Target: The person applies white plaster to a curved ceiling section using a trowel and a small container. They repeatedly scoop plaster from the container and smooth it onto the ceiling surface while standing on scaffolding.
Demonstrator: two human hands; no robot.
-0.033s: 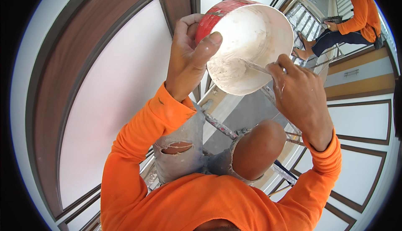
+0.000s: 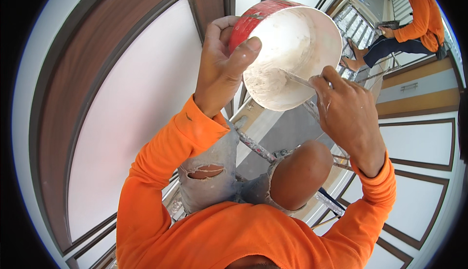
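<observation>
My left hand (image 2: 226, 61) grips a red tub (image 2: 251, 20) by its side, thumb over the rim, and tilts its white interior toward me. The inside is smeared with off-white paste (image 2: 265, 83). In my right hand (image 2: 346, 113) is a thin flat tool (image 2: 297, 78), like a scraper, whose far end rests against the paste inside. The tool's handle is mostly hidden by my fingers, which have whitish smears on them.
A white door panel (image 2: 117, 122) with dark wooden framing stands close on my left. Paint-spattered metal tubes (image 2: 256, 147) run below me beside my knees. At upper right a co-worker in orange (image 2: 419, 20) sits holding a dark object. Framed white panels (image 2: 414, 142) line the right.
My right hand and the tool have shifted very slightly down inside the tub; everything else looks almost the same.
</observation>
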